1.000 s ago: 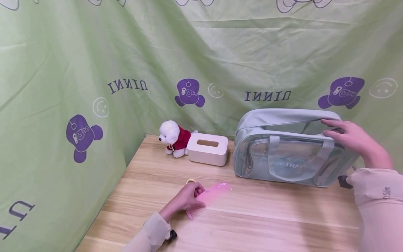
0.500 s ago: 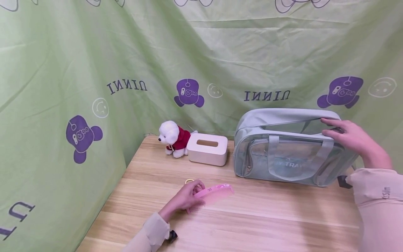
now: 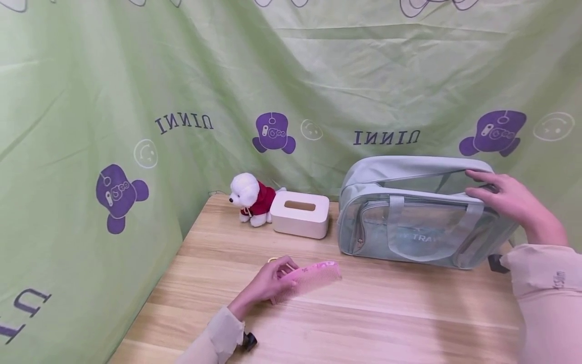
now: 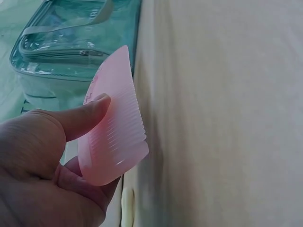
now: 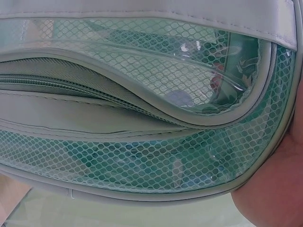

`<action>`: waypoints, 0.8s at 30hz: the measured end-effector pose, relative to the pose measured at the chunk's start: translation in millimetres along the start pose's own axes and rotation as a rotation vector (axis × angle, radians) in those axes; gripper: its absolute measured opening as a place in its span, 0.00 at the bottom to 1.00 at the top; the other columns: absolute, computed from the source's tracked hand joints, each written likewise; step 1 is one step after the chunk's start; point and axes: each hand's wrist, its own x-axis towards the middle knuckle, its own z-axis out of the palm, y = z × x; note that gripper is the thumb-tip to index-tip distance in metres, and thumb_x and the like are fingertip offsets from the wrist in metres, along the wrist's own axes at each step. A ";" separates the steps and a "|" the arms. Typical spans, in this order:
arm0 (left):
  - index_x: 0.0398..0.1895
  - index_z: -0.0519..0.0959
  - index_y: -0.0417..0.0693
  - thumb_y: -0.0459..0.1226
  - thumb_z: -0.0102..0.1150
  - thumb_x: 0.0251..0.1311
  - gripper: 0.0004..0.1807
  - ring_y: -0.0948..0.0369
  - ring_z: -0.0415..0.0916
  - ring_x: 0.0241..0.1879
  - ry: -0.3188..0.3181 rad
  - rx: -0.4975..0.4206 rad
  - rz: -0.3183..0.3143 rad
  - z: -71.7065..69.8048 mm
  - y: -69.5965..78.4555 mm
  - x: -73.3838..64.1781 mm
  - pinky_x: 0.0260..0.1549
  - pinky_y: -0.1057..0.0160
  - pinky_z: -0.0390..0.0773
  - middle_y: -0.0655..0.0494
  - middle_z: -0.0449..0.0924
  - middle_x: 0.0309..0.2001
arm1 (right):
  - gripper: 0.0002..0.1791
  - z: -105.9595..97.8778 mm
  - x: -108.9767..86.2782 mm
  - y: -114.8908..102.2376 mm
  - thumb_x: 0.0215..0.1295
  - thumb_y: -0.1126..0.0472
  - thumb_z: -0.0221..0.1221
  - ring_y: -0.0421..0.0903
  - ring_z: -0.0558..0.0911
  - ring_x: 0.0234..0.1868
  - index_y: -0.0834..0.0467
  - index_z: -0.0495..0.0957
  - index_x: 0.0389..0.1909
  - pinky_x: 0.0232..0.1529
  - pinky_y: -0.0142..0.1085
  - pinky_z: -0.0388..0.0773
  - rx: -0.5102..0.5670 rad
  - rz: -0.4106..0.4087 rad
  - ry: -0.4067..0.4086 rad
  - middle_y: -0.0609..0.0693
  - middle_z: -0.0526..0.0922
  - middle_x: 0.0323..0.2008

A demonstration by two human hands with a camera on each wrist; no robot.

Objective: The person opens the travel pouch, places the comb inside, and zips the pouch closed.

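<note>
In the head view, my left hand (image 3: 271, 279) holds a pink comb (image 3: 313, 278) by one end. The left wrist view shows the thumb lying across the comb's face, with fingers behind it and the teeth (image 4: 137, 116) facing right. A pale green travel bag (image 3: 411, 230) with clear panels stands upright at the right, its top unzipped and gaping. At the bag's right end, my right hand (image 3: 511, 199) grips the top edge, thumb and forefinger spread across the opening. The right wrist view shows mesh lining (image 5: 142, 151) and the zip (image 5: 85, 85) up close.
A white tissue box (image 3: 300, 215) sits at the back of the wooden table (image 3: 386, 313). Left of it is a white toy dog (image 3: 250, 199) in a red hoodie. Just beyond my left hand lies a small yellow ring (image 3: 273, 260). A green curtain (image 3: 291, 76) hangs behind.
The comb has tilted upward and shifted slightly right and away from me in my left hand, its teeth showing more clearly. My right hand and the bag have stayed put.
</note>
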 end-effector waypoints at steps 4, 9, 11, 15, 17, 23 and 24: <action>0.51 0.81 0.54 0.35 0.72 0.61 0.16 0.58 0.82 0.42 0.008 -0.050 -0.021 -3.4 3.8 -0.2 0.44 0.58 0.83 0.52 0.85 0.47 | 0.36 -0.3 -0.3 -1.4 0.78 0.47 0.52 0.83 0.61 0.64 0.65 0.59 0.77 0.59 0.76 0.58 -0.003 0.004 -0.002 0.84 0.58 0.69; 0.51 0.81 0.56 0.36 0.72 0.61 0.16 0.57 0.82 0.42 0.020 -0.062 -0.035 -9.0 8.0 0.7 0.45 0.57 0.83 0.54 0.84 0.47 | 0.36 -0.3 0.0 -3.2 0.78 0.47 0.52 0.83 0.61 0.64 0.65 0.59 0.77 0.59 0.76 0.57 0.000 0.006 -0.002 0.84 0.58 0.70; 0.51 0.81 0.56 0.36 0.71 0.62 0.16 0.57 0.82 0.42 0.026 -0.053 -0.026 -10.6 9.2 1.6 0.45 0.57 0.83 0.54 0.84 0.47 | 0.37 -0.2 0.1 -3.7 0.78 0.47 0.52 0.83 0.61 0.65 0.64 0.58 0.77 0.59 0.76 0.57 0.003 0.009 -0.001 0.84 0.57 0.70; 0.51 0.81 0.54 0.35 0.71 0.62 0.15 0.58 0.82 0.41 0.040 -0.053 -0.019 -12.7 11.4 2.2 0.44 0.59 0.84 0.54 0.84 0.47 | 0.37 1.3 0.0 -3.9 0.78 0.47 0.53 0.83 0.61 0.65 0.64 0.59 0.77 0.59 0.76 0.57 0.009 0.009 0.000 0.84 0.58 0.70; 0.52 0.81 0.54 0.35 0.72 0.62 0.16 0.58 0.82 0.40 0.049 -0.068 -0.017 -13.6 13.2 2.5 0.43 0.61 0.84 0.53 0.84 0.47 | 0.36 1.9 -0.7 -3.8 0.77 0.48 0.53 0.83 0.62 0.64 0.64 0.59 0.77 0.59 0.76 0.58 0.010 0.010 0.002 0.84 0.58 0.70; 0.54 0.81 0.52 0.37 0.72 0.63 0.17 0.57 0.82 0.41 0.081 -0.117 0.003 -19.1 20.1 4.7 0.43 0.61 0.83 0.50 0.84 0.49 | 0.36 0.7 -2.3 -4.4 0.77 0.48 0.53 0.83 0.62 0.64 0.64 0.59 0.77 0.59 0.76 0.58 0.010 0.015 0.006 0.84 0.58 0.70; 0.54 0.81 0.53 0.38 0.72 0.63 0.17 0.57 0.82 0.41 0.087 -0.118 0.007 -20.6 22.2 4.9 0.43 0.61 0.83 0.50 0.84 0.49 | 0.37 0.4 -2.3 -4.7 0.77 0.48 0.53 0.83 0.61 0.64 0.64 0.59 0.77 0.59 0.76 0.58 0.010 0.015 0.006 0.84 0.58 0.70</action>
